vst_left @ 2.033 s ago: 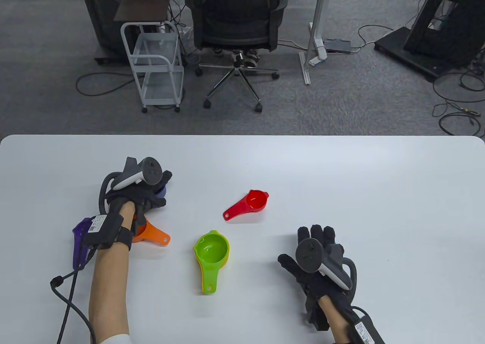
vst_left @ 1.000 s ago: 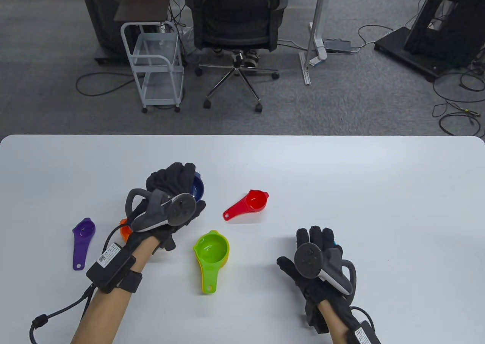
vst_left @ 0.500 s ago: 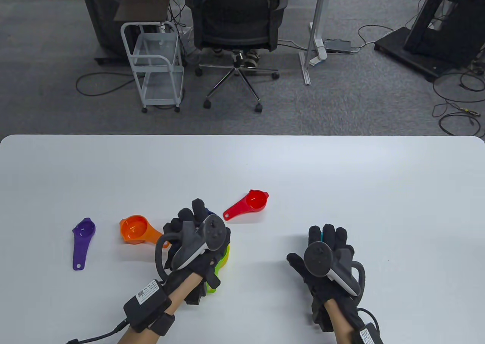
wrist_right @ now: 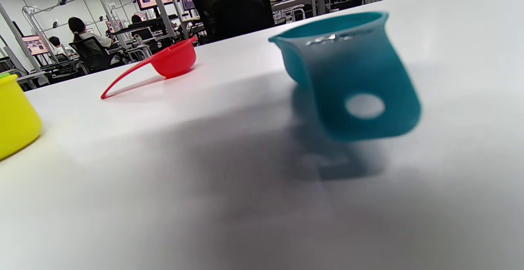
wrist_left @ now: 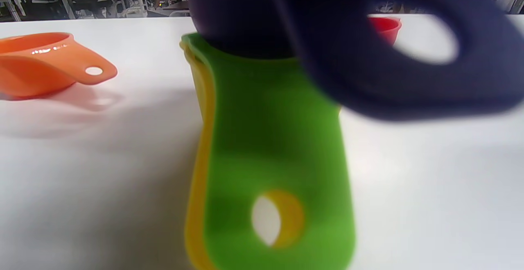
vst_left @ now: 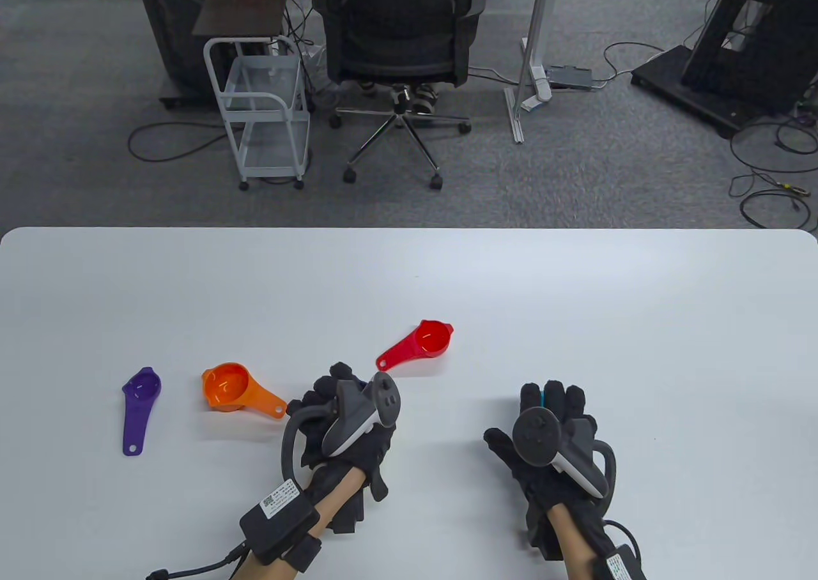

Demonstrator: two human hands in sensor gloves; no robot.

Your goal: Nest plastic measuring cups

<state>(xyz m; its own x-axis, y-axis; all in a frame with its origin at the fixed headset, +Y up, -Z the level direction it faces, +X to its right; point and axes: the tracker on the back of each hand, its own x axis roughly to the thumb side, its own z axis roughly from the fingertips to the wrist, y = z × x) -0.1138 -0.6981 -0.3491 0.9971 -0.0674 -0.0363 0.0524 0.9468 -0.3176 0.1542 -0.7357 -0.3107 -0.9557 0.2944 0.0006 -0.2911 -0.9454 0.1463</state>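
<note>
My left hand point(vst_left: 332, 389) holds a navy blue cup point(wrist_left: 368, 77) over the green cup point(wrist_left: 270, 139), which is nested in the yellow cup point(wrist_left: 196, 180). The navy bowl sits at the green cup's mouth, and its handle is raised above the green handle. In the table view this stack is hidden under the hand. My right hand point(vst_left: 559, 400) lies with fingers extended over a teal cup point(wrist_right: 348, 77), which stands on the table. Only a sliver of the teal cup point(vst_left: 541, 398) shows in the table view. A red cup point(vst_left: 425, 340), an orange cup point(vst_left: 227, 388) and a purple cup point(vst_left: 139, 401) lie loose.
The white table point(vst_left: 575, 299) has its far edge at mid-frame. Beyond it on the floor are an office chair point(vst_left: 399, 37) and a white cart point(vst_left: 262, 107). The yellow cup point(wrist_right: 12, 118) shows at the left edge of the right wrist view, with the red cup point(wrist_right: 170, 63) behind it.
My left hand carried the navy blue cup from the far left of the table to the green and yellow stack and lowered it there. My right hand stayed over the teal cup.
</note>
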